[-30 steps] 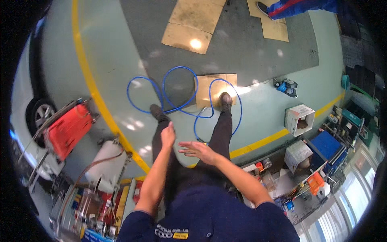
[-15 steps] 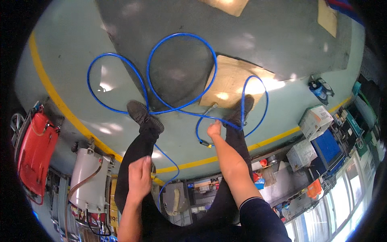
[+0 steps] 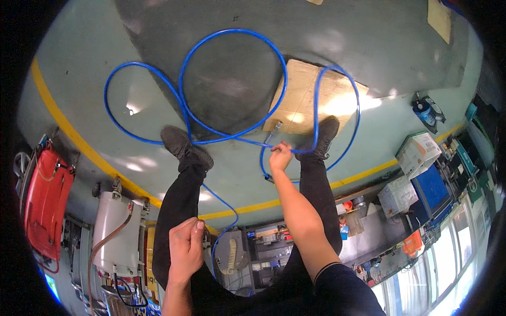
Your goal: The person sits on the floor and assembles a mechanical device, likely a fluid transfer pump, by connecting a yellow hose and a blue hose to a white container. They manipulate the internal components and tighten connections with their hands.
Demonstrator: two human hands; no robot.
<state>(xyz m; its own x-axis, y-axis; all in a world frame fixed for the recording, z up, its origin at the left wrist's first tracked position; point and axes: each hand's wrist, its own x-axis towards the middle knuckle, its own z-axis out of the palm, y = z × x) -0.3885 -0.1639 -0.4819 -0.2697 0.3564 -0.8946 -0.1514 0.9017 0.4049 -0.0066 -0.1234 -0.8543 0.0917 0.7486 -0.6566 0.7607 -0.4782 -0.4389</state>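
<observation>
Hose [image 3: 286, 81], blue, lies in loops on the floor [image 3: 84, 68] beyond our shoes: one to the left, a bigger one in the middle, mostly over the dark part, and one to the right, across the cardboard [image 3: 298, 87], though we cannot tell how much of that last loop touches it. Our right hand [image 3: 281, 156] grasps the hose between the middle and right loops, just left of the right shoe [image 3: 323, 136]. Our left hand [image 3: 186, 246] is curled into a fist close to the left leg [image 3: 176, 208], and we cannot tell whether anything is inside it. A metal fitting [image 3: 278, 126] sits just beyond the right hand, at the left edge of the cardboard. Nearer to us, a yellow line [image 3: 253, 207] crosses the floor; well to the right we see a white box [image 3: 419, 154], and near left a white tank [image 3: 117, 231]
</observation>
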